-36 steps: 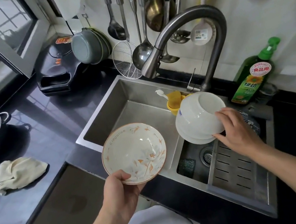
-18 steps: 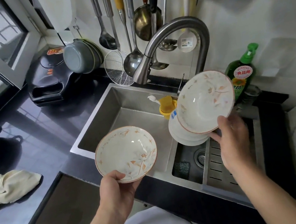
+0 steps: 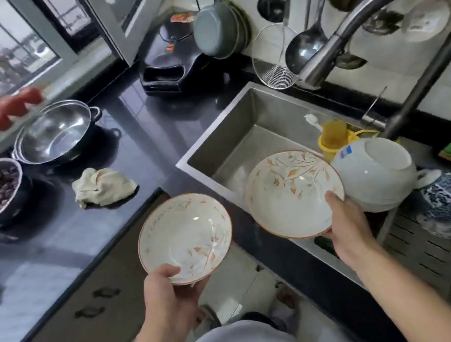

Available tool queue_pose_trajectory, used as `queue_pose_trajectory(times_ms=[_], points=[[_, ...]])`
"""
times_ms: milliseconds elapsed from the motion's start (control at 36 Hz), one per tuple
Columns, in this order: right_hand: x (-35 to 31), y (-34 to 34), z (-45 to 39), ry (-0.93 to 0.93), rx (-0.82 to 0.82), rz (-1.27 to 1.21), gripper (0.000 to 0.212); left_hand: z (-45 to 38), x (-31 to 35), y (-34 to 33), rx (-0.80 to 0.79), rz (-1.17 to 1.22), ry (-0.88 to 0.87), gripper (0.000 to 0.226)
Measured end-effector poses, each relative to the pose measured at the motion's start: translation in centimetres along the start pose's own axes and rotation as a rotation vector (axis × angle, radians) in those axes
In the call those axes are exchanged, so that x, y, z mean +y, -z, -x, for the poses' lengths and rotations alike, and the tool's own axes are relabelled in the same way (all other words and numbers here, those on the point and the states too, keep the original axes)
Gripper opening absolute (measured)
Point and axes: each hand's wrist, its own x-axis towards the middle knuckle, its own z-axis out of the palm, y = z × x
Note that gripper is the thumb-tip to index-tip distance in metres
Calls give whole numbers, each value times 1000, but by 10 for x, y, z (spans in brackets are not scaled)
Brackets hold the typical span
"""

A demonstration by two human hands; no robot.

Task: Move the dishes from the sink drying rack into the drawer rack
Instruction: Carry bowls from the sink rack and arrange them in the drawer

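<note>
while the left hand (image 3: 169, 292) grips one floral bowl (image 3: 184, 238), the right hand (image 3: 345, 225) grips another (image 3: 290, 193).

Small kitchen corner in grey daylight

A dark glossy counter (image 3: 137, 143) wraps the corner and reflects the window (image 3: 6, 43) on the far left, its white frame swung open. White tiled wall (image 3: 439, 72) rises at the far right, hung with ladles (image 3: 305, 46). Brown cabinet fronts (image 3: 75, 327) sit below the counter, pale floor tiles (image 3: 236, 281) near.
</note>
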Motion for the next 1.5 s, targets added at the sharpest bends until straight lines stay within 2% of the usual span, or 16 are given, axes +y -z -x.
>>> queue_pose_trajectory(times_ms=[139, 222, 361, 472, 556, 611, 695, 833, 945, 1111, 1167, 1306, 1500], points=[[23, -44, 20, -4, -153, 220, 31, 3, 13, 60, 119, 161, -72, 67], [40, -69, 40, 12, -210, 383, 33, 11, 19, 98, 149, 249, -110, 63], [72, -111, 80, -70, -294, 472, 34, 30, 26, 171, 200, 371, -159, 61], [113, -151, 137, -224, -347, 508, 32, 56, 27, 261, 247, 467, -219, 58], [148, -179, 196, -253, -382, 505, 21, 76, 28, 343, 304, 517, -269, 61], [173, -189, 236, -264, -403, 508, 15, 91, 29, 398, 340, 534, -284, 52], [221, -203, 295, -314, -471, 517, 22, 126, 28, 486, 408, 584, -316, 39], [275, -237, 378, -361, -608, 543, 24, 180, 29, 603, 554, 681, -327, 51], [323, -284, 437, -306, -724, 676, 26, 205, 28, 681, 643, 751, -345, 33], [394, -338, 477, -207, -795, 900, 34, 207, 17, 755, 707, 887, -329, 60], [419, -357, 481, -167, -796, 972, 39, 203, 23, 777, 736, 912, -321, 62], [480, -414, 493, -78, -804, 1152, 36, 185, 51, 823, 782, 903, -285, 54], [561, -487, 517, -122, -797, 1251, 37, 159, 106, 882, 757, 828, -257, 56]])
